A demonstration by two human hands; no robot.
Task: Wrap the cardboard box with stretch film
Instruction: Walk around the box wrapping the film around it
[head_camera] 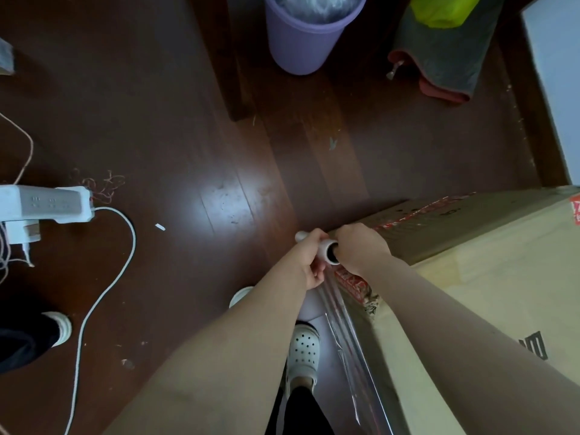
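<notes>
Head view, centre: left hand [309, 262] curls round the stretch film roll [323, 248], right hand [361, 249] grips its open end, likely to pull film [348, 334] taut along the cardboard box [470, 246] at right.

Dark wood floor [175, 136] carries purple bin [307, 39] top, white power strip [47, 204] plus cable [103, 296] left, cardboard box [486, 246] right, grey cloth [445, 58] top-right.

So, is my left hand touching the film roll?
Touching. The head view shows the left hand wrapped round the middle of the roll, with the white ends showing on either side.
</notes>
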